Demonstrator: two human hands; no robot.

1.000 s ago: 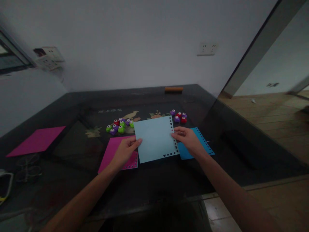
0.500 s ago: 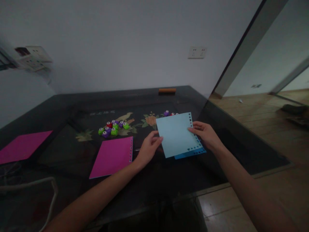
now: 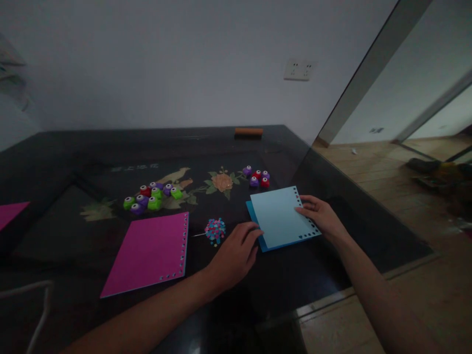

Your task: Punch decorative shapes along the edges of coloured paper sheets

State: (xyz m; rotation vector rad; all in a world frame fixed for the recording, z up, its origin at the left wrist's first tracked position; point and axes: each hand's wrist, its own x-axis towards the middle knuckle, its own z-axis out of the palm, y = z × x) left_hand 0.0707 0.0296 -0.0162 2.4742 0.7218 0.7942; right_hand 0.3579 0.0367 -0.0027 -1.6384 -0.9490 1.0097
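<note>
A light blue sheet of paper [image 3: 278,216] with small shaped holes along its right and lower edges lies over a darker blue sheet [image 3: 251,210], which shows along the left and bottom. My right hand [image 3: 319,216] pinches the light sheet's right edge between thumb and fingers. At its lower left edge my left hand [image 3: 238,250] is closed, fingertips gripping the paper's side. Just left of that hand is a pile of pink, blue and white punched paper bits [image 3: 215,230]. Farther left rests a magenta sheet [image 3: 149,253], punched along its right and lower edges.
Several green, purple and red eye-topped punches [image 3: 153,196] cluster behind the magenta sheet; more purple and red punches [image 3: 257,176] stand behind the blue papers. An orange-brown bar [image 3: 249,132] lies at the black table's [image 3: 206,147] back edge. Another magenta sheet [image 3: 13,214] is far left.
The light blue sheet has come down and now lies more squarely over the darker one. My left hand has moved lower along its edge. The view has shifted, showing the paper bits.
</note>
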